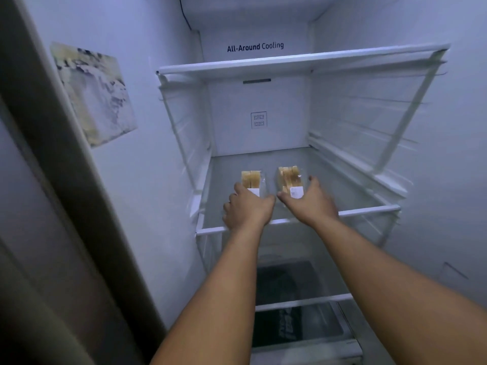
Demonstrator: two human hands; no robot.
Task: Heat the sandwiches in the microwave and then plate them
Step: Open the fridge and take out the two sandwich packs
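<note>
Two packed sandwiches on the middle fridge shelf (369, 208), one per hand.

Your left hand (247, 206) cups the near end of the left sandwich pack (252, 180); your right hand (312, 200) cups the right sandwich pack (290, 179). Fingers curl round each, though how firmly you cannot tell. Both packs lie at 12 o'clock from your hands, long axes running 6 to 12.

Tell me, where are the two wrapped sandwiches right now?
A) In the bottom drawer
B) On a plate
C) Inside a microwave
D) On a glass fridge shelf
D: both wrapped sandwiches sit side by side on the glass fridge shelf, with the left hand and right hand reaching onto them.
</note>
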